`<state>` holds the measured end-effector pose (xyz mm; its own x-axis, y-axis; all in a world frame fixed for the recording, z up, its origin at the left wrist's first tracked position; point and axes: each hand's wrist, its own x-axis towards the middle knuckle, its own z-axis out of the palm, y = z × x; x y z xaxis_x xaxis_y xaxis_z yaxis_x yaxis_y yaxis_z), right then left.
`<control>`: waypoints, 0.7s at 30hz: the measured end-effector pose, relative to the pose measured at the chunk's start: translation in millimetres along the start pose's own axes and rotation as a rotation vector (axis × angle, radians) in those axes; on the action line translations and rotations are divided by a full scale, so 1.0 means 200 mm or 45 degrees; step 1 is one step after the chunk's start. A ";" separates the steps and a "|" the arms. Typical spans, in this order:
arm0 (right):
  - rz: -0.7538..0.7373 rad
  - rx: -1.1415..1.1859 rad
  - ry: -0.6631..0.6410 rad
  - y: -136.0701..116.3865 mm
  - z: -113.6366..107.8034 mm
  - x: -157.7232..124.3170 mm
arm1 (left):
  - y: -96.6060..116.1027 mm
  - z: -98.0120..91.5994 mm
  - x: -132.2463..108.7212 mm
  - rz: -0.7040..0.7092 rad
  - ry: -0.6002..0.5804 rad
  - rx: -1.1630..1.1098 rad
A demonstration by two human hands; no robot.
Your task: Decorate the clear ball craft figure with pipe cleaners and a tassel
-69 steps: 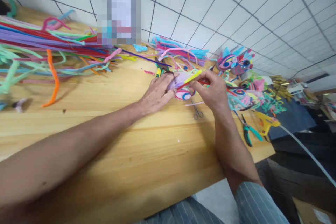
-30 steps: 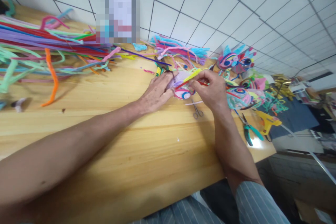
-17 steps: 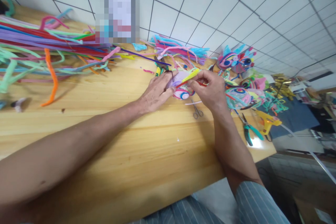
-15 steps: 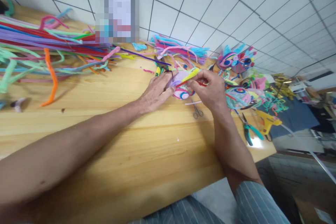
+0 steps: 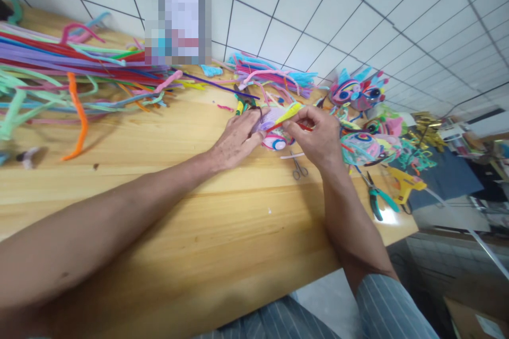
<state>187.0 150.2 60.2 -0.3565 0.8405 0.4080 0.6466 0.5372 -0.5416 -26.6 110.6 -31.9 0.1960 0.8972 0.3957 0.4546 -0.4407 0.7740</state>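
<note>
Pinching yellow strip [image 5: 290, 113] in right hand [image 5: 320, 136] with fingertips together; pressing purple piece [image 5: 272, 116] beside them under left hand [image 5: 237, 140], perhaps clamping, hard to tell. Barely shifted since earlier: apparently steadying.

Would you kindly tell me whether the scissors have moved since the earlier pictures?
No; the scissors lie unmoved, judged against the white speck on the table.

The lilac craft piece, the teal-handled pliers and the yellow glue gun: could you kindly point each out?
Lilac craft piece [image 5: 272, 116]: head view, on its lilac part.
Teal-handled pliers [image 5: 374, 189]: head view, where the two handles meet.
Yellow glue gun [image 5: 404, 183]: head view, on its yellow body.
</note>
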 end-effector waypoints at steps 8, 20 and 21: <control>-0.018 -0.030 0.048 0.01 0.02 -0.01 | 0.00 -0.02 -0.01 0.021 -0.030 -0.004; -0.007 -0.034 0.033 0.00 0.01 -0.01 | -0.04 -0.01 -0.01 0.084 -0.036 0.050; -0.002 -0.036 0.031 0.00 0.01 -0.01 | -0.04 -0.01 -0.02 0.086 -0.040 0.044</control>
<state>186.4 149.6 57.6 -0.3414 0.8374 0.4269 0.6649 0.5362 -0.5200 -33.1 111.4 -38.2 0.2544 0.8661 0.4302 0.4689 -0.4995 0.7284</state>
